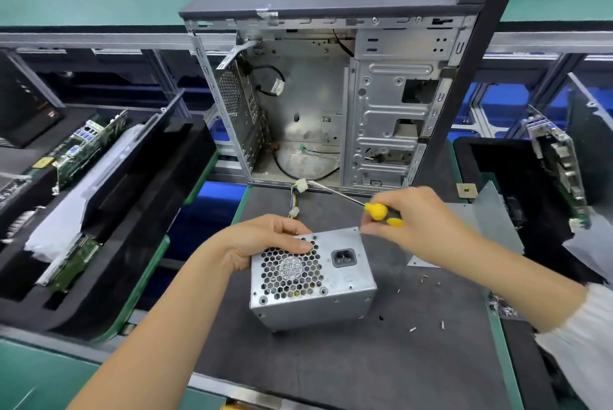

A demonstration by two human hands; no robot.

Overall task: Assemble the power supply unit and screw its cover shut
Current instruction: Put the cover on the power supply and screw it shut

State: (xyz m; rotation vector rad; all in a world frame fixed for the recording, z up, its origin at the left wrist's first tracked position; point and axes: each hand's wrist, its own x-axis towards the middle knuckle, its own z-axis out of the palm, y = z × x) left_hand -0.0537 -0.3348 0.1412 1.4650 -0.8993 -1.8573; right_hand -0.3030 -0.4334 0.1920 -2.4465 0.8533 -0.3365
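Head view, and the power supply unit sits near the middle of the dark mat on the worktop, tipped so its fan grille and power socket face up; its cable bundle trails off the far side toward the open computer case standing just beyond. The left hand wraps the unit's far-left corner, fingers curled over the top edge and thumb pressing on the grille, grip clamped on the box; the right hand pinches the yellow-handled screwdriver, its shaft pointing away to the far left, while the fingertips dip to the unit's far-right corner; whether a screw sits between them I cannot tell. Loose screws lie scattered on the mat to the right, near a bent metal plate; foam trays holding circuit boards flank both sides. Handling, as I read it: a stiff sheet-metal box, fairly heavy for its size, smooth enough to skid on the mat; best held by the solid edges and corners as the left hand does, keeping pressure off the perforated grille and the wires; the screws look tiny and easy to lose.
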